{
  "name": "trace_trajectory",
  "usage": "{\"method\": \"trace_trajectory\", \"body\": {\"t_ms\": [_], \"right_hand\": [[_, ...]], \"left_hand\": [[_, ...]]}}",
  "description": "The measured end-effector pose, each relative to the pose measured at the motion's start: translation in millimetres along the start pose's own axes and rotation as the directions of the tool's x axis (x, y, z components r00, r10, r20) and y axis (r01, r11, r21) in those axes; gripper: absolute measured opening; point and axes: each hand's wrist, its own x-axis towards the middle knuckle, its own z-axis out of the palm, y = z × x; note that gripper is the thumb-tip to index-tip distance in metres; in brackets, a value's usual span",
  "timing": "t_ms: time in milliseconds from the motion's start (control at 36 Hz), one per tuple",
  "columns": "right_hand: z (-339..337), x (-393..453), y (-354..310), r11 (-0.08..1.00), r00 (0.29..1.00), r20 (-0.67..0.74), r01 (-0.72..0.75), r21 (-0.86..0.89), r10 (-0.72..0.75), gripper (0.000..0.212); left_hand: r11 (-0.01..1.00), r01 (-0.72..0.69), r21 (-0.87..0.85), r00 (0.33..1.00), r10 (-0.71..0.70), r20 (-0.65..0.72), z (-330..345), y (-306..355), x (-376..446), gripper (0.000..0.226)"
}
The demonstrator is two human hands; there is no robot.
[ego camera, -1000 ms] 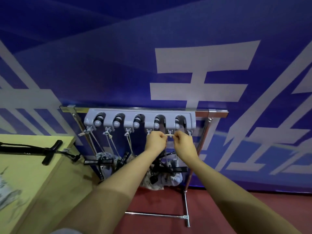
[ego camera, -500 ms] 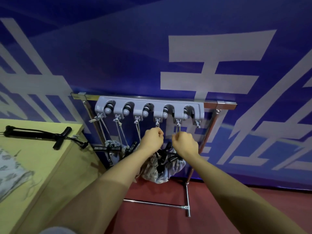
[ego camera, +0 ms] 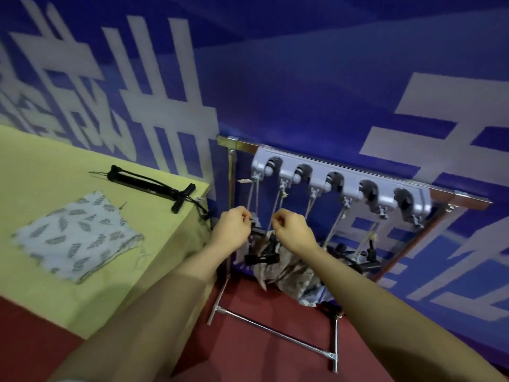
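Work is shifted to the left end of the rack point(ego camera: 349, 186). The first cord point(ego camera: 252, 195) is pinched by the left hand point(ego camera: 232, 226), the second cord point(ego camera: 278, 206) by the right hand point(ego camera: 293, 231).

Grip of fingers point(ego camera: 244, 216) on cords point(ego camera: 278, 205) unclear; L wall lettering point(ego camera: 165, 111) blurry w/ motion.

Two bare forearms point(ego camera: 170, 296) were seen, ending in the left hand point(ego camera: 231, 230) and the right hand point(ego camera: 294, 233); a pale grey sleeve point(ego camera: 64, 380) edge was glimpsed on the left arm.
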Motion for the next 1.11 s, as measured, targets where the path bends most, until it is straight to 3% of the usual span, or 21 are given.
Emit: {"method": "trace_trajectory", "body": {"t_ms": [278,500,694,861,1028,1111], "right_hand": [[124.2,39.6,-136.0,0.995,0.989,0.11,0.094,0.016,-0.095,0.011],[208.0,71.4,-208.5,0.994,0.978,0.176,0.11,0.026,-0.113,0.022],[271.0,92.6,-222.4,0.987,0.925,0.366,0.142,-0.074,-0.106,0.033],[305.4,107.3,-214.9,0.947,0.863,0.489,0.249,-0.202,-0.123,0.048],[331.9,121.6,-203.5,0.889,0.863,0.482,0.331,-0.317,-0.149,0.054],[341.3,128.0,-202.4,0.888,0.89,0.418,0.331,-0.317,-0.182,0.042]], "left_hand": [[0.995,0.096,-0.019,0.995,-0.096,-0.021,-109.2,-148.1,15.3,0.02],[0.976,0.217,0.011,0.975,-0.217,0.036,-179.2,-255.7,24.8,0.025],[0.954,0.294,0.048,0.948,-0.298,0.109,-191.5,-317.0,32.6,0.021],[0.952,0.286,0.109,0.941,-0.3,0.155,-178.2,-345.8,40.5,0.038],[0.955,0.206,0.213,0.936,-0.256,0.24,-163.2,-354.9,50.4,0.055],[0.943,0.166,0.29,0.93,-0.248,0.273,-157.9,-358.3,55.6,0.063]]}}
